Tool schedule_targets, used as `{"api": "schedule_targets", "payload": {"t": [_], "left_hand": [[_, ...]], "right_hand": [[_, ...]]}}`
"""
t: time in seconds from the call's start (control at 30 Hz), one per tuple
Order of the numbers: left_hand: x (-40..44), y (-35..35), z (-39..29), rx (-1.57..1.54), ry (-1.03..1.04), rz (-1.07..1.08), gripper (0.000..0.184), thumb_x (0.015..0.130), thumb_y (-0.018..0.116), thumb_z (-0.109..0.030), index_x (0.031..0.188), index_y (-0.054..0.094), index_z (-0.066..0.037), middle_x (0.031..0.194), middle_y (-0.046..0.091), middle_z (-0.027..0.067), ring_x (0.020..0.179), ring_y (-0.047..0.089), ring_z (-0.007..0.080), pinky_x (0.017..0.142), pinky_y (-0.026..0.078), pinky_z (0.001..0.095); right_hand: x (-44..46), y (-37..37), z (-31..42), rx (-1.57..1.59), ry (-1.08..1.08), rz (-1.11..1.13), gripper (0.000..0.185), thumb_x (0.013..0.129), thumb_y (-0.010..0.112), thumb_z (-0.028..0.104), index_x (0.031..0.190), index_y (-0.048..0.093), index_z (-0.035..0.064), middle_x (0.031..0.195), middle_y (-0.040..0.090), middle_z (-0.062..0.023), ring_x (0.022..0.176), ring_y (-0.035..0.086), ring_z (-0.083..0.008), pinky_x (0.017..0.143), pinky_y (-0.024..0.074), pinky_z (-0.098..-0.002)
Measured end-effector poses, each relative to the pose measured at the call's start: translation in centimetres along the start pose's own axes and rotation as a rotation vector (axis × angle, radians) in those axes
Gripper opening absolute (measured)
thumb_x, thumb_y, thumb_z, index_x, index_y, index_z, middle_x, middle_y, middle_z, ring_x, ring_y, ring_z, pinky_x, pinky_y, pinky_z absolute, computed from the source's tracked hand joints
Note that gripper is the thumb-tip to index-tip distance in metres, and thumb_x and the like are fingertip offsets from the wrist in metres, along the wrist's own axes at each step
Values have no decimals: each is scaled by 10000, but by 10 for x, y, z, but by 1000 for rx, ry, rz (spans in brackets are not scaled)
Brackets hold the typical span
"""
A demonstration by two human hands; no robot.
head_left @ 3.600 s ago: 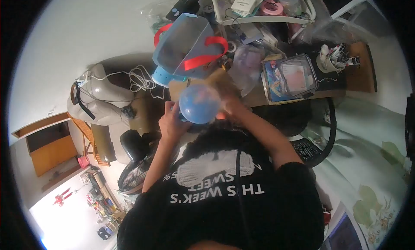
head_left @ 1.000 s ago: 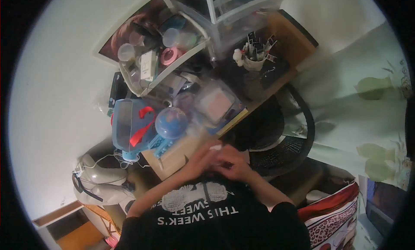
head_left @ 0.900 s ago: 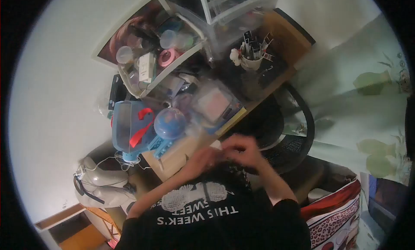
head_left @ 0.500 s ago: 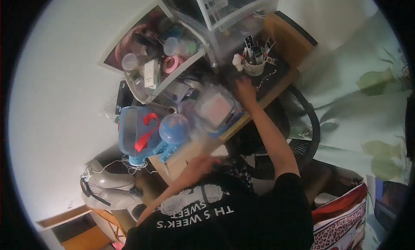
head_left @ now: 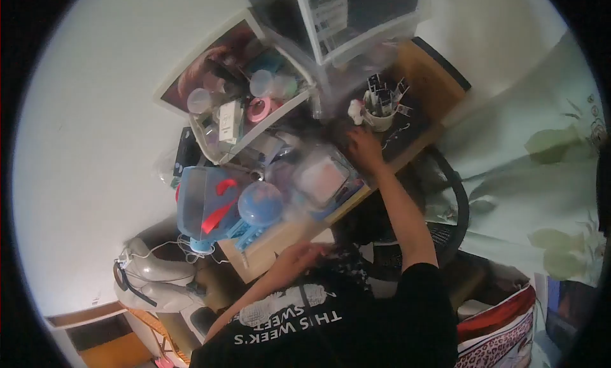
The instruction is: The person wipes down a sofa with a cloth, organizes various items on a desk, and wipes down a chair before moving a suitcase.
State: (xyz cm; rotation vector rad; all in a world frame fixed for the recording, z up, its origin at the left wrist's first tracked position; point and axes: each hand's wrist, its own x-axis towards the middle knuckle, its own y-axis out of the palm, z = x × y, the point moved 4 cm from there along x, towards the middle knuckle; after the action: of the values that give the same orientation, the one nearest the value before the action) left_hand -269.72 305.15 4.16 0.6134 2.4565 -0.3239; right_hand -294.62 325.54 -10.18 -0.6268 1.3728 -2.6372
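My right hand (head_left: 365, 149) reaches over the dark surface at the desk's right end, fingers apart and slightly bent, with nothing visible in them. Just above it stands a white cup (head_left: 382, 120) of small black-and-white cards or packets. A small white figure (head_left: 356, 111) sits at the cup's left side. My left hand (head_left: 304, 255) is near the desk's front edge, close to my chest. Its fingers are curled together; what they hold, if anything, cannot be made out. Dark patterned fabric (head_left: 347, 264) lies beside that hand.
A clear plastic container with a pink lid (head_left: 323, 179), a blue globe-like ball (head_left: 260, 203) and a blue bin with red ribbon (head_left: 209, 199) crowd the desk. Behind are a white-framed tray (head_left: 267, 127) of small items and a drawer box (head_left: 363, 47). A black chair (head_left: 455, 183) stands right.
The whole view has shifted slightly, so the desk sits lower. My right hand stays below the cup, its fingers a little more spread. My left hand stays near the desk edge.
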Motion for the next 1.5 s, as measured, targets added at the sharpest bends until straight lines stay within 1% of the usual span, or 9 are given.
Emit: {"api": "schedule_targets", "payload": {"t": [0.23,0.47,0.77,0.9,0.97,1.1,1.3,1.37,1.5], "left_hand": [[11,0,29,32,-16,33,274,969,511,-227,1139,590,-28,1104,621,70,951,599,144,791,502,289],[18,9,21,75,-35,29,275,958,534,-231,1135,591,-28,1034,638,73,921,596,148,804,488,303],[22,9,27,160,-63,-64,274,951,543,-222,1147,592,-38,996,644,74,904,613,161,804,481,310],[24,13,14,132,-88,-64,264,945,552,-218,1135,595,-41,998,641,82,903,613,174,803,480,324],[28,15,19,140,-239,-22,263,938,561,-218,1127,594,-39,989,642,88,918,614,187,805,480,329],[30,15,24,225,-120,-70,247,930,576,-221,1096,606,-40,967,648,88,909,617,182,802,483,332],[31,12,9,189,-39,-88,210,929,569,-206,1054,630,-48,995,662,92,932,622,191,837,476,338],[32,13,-2,247,18,-83,216,930,558,-201,1066,633,-51,1004,662,102,936,629,209,835,479,334],[36,14,15,286,19,-64,217,925,559,-203,1064,636,-56,1002,662,112,929,634,229,830,481,334]], "right_hand": [[-69,-52,-39,-72,65,-46,361,732,644,129,1090,607,103,1178,542,-83,1120,481,-333,908,456,-432],[-6,-91,-131,-347,451,-276,307,753,625,118,1056,622,68,1140,501,-191,1058,509,-373,860,471,-454],[18,-70,-168,22,586,-329,334,737,655,182,1056,639,87,1078,589,-108,1016,568,-333,852,480,-469],[46,-112,-128,-68,470,-508,333,764,632,181,1084,626,91,1100,587,-114,994,582,-340,846,482,-471],[73,-98,-133,-69,294,-421,312,784,615,174,1084,609,90,1100,584,-130,1014,577,-341,832,486,-478],[89,-76,-124,-379,390,-82,286,795,603,165,1071,593,89,1099,580,-144,1016,575,-351,818,491,-483],[95,-64,-142,87,336,-53,215,764,621,131,977,635,111,1051,588,-165,1020,569,-357,845,485,-440],[91,-95,-133,207,64,-450,230,738,626,80,962,659,118,1007,592,-169,991,566,-363,851,474,-440],[105,-193,-94,11,-106,-761,282,729,627,56,998,669,134,1047,604,-126,1019,550,-352,863,467,-436]]}}
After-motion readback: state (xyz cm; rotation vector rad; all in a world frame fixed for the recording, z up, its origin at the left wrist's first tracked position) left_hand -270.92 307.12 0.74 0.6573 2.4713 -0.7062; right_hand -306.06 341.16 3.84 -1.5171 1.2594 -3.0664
